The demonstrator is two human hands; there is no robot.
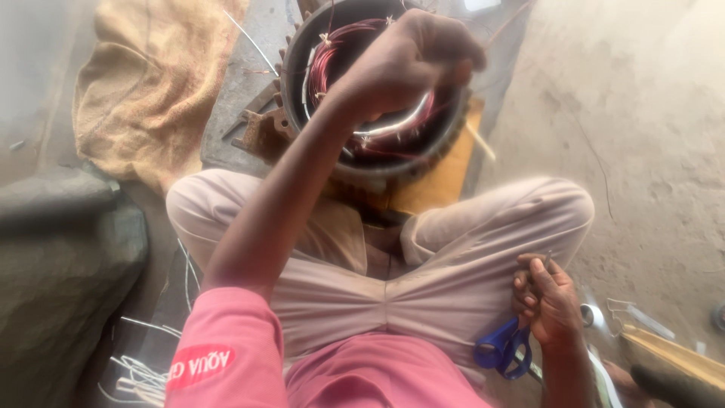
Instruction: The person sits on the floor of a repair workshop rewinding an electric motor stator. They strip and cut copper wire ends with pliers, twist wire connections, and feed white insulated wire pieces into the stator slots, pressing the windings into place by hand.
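Over on the far left we've got a dark stone block (68,257) sitting low by our knee, and just behind it a tan burlap sack (151,83) spread on the concrete floor (649,136). Down near the bottom left there's a tangle of thin white wires (140,370) lying loose beside our pink sleeve (226,347).

Moving in, our left hand (411,60) is reaching forward over the motor stator (302,53), which stands on its side just past our crossed legs. The fingers are curled in tight, bunched into a loose fist right at the mouth of the round housing, and a white tube (396,125) curves out from under the hand, so it looks like we're gripping that, though the fingertips themselves are hidden. Inside the ring we can see the reddish copper windings (332,49) tied off with bits of string. The rusty foot (260,132) of the housing pokes out to the left, and a piece of yellowish board (434,177) lies under it.

Further right, our right hand (545,302) rests against the outside of our thigh, fingers curled shut around something thin and dark; we can't tell what it is. Blue-handled scissors (504,349) sit just below that hand, touching it or nearly so.
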